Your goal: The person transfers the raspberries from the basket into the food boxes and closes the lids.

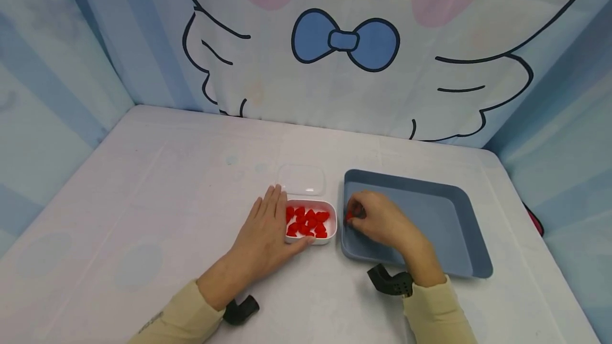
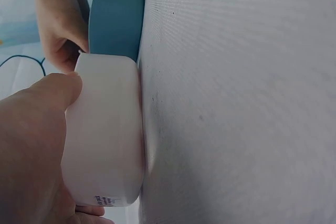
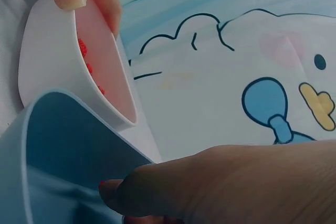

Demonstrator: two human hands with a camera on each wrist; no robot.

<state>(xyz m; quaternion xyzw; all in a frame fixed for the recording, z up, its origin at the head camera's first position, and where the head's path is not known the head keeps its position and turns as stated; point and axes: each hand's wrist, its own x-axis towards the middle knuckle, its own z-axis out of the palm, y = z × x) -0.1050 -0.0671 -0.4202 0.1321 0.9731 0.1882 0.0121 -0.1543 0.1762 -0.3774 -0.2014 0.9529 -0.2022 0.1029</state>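
Observation:
A small white box (image 1: 330, 240) holds several red raspberry-like pieces (image 1: 311, 216). My left hand (image 1: 268, 222) lies along the box's left side with straight fingers, its thumb reaching over the front rim. To the right is a blue-grey tray (image 1: 425, 216). Over its left end, my right hand (image 1: 384, 219) pinches a red piece (image 1: 349, 217) between thumb and fingers. In the right wrist view only a bit of red (image 3: 101, 185) shows at the fingertip; the hand hides the remainder. The left wrist view has the left thumb (image 2: 63, 86) at the box's rim.
A clear plastic lid (image 1: 301, 179) lies on the table just behind the box. The tray's raised left wall (image 1: 342, 216) stands close beside the box. Printed curtains (image 1: 334, 94) hang behind the table and along both sides.

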